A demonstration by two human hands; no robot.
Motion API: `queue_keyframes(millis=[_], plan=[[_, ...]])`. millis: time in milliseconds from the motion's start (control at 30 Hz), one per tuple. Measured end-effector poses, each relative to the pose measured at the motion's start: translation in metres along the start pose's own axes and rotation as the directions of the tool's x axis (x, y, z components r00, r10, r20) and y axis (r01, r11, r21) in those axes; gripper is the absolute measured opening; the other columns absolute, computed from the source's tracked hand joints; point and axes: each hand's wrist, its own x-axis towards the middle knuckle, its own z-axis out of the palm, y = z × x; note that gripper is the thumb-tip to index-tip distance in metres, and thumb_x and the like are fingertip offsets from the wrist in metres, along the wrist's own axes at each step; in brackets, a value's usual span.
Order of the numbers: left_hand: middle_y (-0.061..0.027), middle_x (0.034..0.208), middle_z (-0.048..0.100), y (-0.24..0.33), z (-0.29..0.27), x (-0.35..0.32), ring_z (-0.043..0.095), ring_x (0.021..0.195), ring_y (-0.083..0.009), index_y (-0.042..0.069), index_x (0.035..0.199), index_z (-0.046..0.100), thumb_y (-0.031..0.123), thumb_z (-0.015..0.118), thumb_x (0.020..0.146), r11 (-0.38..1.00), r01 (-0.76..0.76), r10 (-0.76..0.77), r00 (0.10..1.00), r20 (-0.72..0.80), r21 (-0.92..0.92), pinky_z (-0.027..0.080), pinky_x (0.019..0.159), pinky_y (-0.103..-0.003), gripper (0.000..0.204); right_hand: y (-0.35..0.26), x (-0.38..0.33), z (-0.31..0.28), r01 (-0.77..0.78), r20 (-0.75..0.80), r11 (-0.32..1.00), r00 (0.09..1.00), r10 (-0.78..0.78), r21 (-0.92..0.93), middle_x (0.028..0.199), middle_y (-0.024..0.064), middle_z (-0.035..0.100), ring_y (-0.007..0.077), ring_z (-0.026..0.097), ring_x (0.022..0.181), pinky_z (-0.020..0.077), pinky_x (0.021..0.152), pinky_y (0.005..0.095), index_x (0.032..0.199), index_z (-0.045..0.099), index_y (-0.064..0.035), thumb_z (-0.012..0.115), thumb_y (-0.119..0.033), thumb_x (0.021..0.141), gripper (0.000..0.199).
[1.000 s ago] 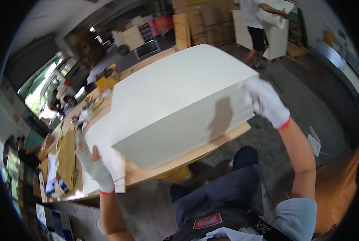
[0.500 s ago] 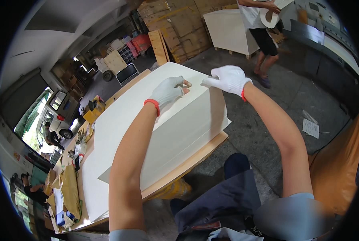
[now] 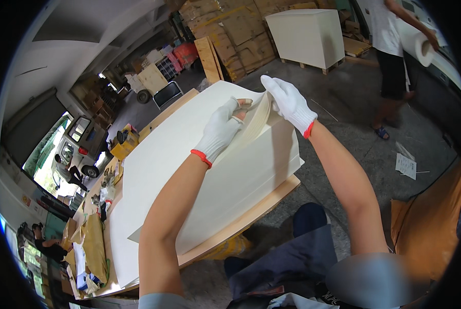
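Nearest the camera are the person's dark-trousered legs, standing tight against the wooden board (image 3: 251, 213) that carries a tall stack (image 3: 189, 170) of large cream sheets; the board juts a little past the stack's near edge, so the paper sits fully supported. Both bare forearms reach up and over this stack to its far right corner, which is probably why the body leans so close. The left hand (image 3: 221, 130), in a white glove with a red cuff, lies on top of the stack with its fingers curled over and its thumb under a lifted bundle of sheets (image 3: 256, 121), pinching that bundle so the corner fans upward. The right hand (image 3: 288, 100), gloved the same, meets it from the other side: its fingers are pressed against the raised edge of the bundle, steadying it, though whether the thumb closes underneath cannot be told. The gloves likely guard against sharp paper edges. Left of the stack, a workbench (image 3: 94, 206) holds a yellow tool (image 3: 123, 144) and loose clutter. Farther off stand cardboard (image 3: 240, 26) piles and a second paper block on a pallet (image 3: 305, 36), and another person (image 3: 390, 56) stands on the concrete floor (image 3: 354, 118) holding a pale roll.
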Motion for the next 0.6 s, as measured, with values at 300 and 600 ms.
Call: queue_keyframes(millis=[300,600], plan=[[-0.0194,0.128,0.063,0.012,0.002,-0.003,0.058,0.123,-0.0257,-0.002,0.135,0.052,0.019,0.074,0.089,0.998,-0.023,0.021,0.999,0.035,0.057,0.043,0.107,-0.035,0.055,0.014,-0.004,0.003,0.124,-0.097,0.990,0.988,-0.117,0.070,0.078,0.0050,0.059,0.0165,0.055,0.070,0.0449,0.070,0.0319,0.089,0.061,-0.0040,0.045,-0.056,0.100,0.055],[-0.0170,0.130,0.064,0.023,0.006,-0.009,0.061,0.119,-0.0236,0.005,0.137,0.053,0.019,0.069,0.093,0.995,0.040,-0.042,0.999,-0.018,-0.092,0.046,0.102,-0.033,0.049,0.016,-0.006,0.003,0.109,-0.115,0.994,0.988,-0.105,0.028,0.076,0.0074,0.057,0.0196,0.056,0.068,0.0447,0.072,0.0344,0.086,0.058,-0.0049,0.043,-0.058,0.101,0.057]])
